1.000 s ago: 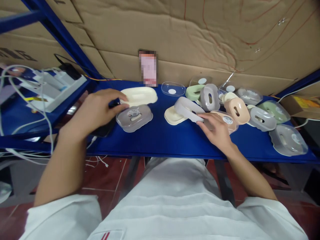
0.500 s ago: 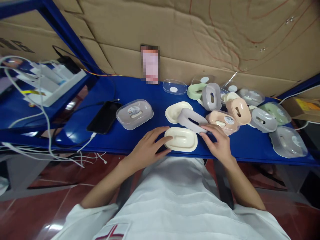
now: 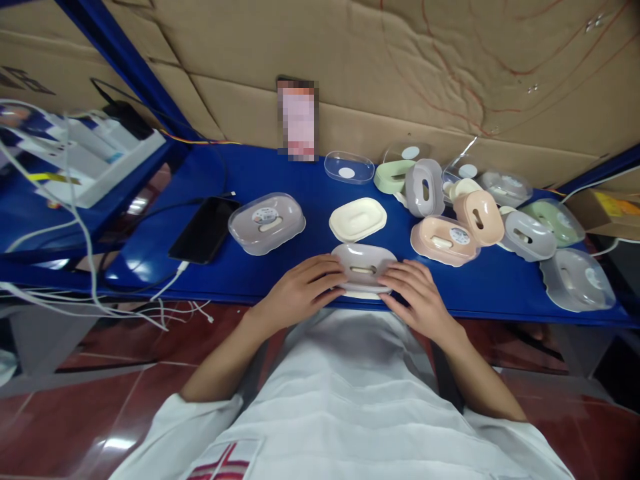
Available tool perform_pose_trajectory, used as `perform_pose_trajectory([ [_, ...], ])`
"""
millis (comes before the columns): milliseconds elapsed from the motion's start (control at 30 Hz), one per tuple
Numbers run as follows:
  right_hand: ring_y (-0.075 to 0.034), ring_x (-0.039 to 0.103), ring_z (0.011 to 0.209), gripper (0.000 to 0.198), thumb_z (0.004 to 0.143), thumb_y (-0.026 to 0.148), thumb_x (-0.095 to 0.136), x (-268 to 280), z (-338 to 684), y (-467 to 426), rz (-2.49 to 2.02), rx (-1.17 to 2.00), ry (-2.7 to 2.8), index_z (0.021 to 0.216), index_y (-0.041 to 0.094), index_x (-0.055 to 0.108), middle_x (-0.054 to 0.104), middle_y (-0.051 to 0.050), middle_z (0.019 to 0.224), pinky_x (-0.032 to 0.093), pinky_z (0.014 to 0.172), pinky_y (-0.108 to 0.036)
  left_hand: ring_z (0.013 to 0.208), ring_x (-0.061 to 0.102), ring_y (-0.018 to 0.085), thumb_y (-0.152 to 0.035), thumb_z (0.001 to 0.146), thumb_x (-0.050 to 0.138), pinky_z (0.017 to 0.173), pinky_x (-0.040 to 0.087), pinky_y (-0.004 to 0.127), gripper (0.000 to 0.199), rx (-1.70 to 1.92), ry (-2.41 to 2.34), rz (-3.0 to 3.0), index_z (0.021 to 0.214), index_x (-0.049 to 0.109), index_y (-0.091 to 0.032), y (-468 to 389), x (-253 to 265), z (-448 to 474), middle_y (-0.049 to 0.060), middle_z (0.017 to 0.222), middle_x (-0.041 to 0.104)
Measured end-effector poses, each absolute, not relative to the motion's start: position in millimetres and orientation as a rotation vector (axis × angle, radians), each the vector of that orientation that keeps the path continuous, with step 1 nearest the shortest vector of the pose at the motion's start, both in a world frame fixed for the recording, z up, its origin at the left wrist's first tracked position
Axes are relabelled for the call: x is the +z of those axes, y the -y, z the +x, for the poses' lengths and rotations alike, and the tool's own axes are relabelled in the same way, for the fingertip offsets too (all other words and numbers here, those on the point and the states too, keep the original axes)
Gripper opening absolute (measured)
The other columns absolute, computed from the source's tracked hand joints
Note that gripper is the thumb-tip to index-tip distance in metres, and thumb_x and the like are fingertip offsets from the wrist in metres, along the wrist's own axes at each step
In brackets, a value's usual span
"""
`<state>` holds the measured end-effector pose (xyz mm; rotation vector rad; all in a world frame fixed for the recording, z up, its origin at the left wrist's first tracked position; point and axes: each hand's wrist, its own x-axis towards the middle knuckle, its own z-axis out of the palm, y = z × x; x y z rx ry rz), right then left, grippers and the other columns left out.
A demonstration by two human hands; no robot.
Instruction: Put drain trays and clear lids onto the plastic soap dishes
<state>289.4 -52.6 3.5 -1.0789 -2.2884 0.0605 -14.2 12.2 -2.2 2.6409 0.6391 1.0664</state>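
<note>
Both my hands hold one soap box (image 3: 364, 268) at the near edge of the blue shelf (image 3: 280, 267): a grey slotted tray sits on top of a cream base. My left hand (image 3: 300, 293) grips its left end and my right hand (image 3: 419, 297) grips its right end. Just behind it lies a loose cream base (image 3: 358, 219). A closed grey box with a clear lid (image 3: 267, 223) stands to the left.
A black phone (image 3: 204, 229) on a white cable lies at the left. A pile of several pink, grey, green and clear soap-box parts (image 3: 480, 213) fills the right side. A white power strip with cables (image 3: 85, 160) sits far left; cardboard lines the back.
My left hand carried a cream base from the left to the shelf's near edge. My right hand brought the grey slotted tray over and set it on that base.
</note>
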Motion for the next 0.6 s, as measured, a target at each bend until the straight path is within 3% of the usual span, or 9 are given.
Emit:
perform_pose_trajectory([
  [133,-0.028,0.066,0.14,0.043,0.103,0.03,0.074,3.3,290.6,53.6,-1.091,0.012,2.375,0.145,0.025,0.066,0.075,-0.009,0.142,0.05,0.119,-0.051,0.124,0.073,0.025,-0.026,0.101,0.075,0.114,0.062,0.047,0.02,1.027,-0.618,2.709,0.121,0.071,-0.021,-11.1,-2.0,-13.3,0.009,0.122,0.078],
  [400,-0.026,0.066,0.141,0.034,0.108,0.026,0.066,9.2,291.0,57.4,-1.092,-0.001,2.433,0.142,0.024,0.069,0.076,-0.008,0.141,0.049,0.12,-0.05,0.118,0.073,0.024,-0.023,0.103,0.07,0.116,0.06,0.048,0.011,0.984,-0.61,2.801,0.114,0.07,-0.019,-8.6,-5.5,-9.7,0.008,0.117,0.077],
  [600,-0.026,0.063,0.142,0.038,0.113,0.03,0.051,61.8,279.4,-38.5,-1.127,-0.029,2.473,0.148,0.021,0.065,0.071,-0.01,0.148,0.047,0.121,-0.047,0.139,0.064,0.033,-0.033,0.102,0.075,0.12,0.054,0.059,0.039,1.09,-0.679,2.761,0.137,0.063,-0.02,-4.5,-2.9,-11.7,0.018,0.143,0.065],
])
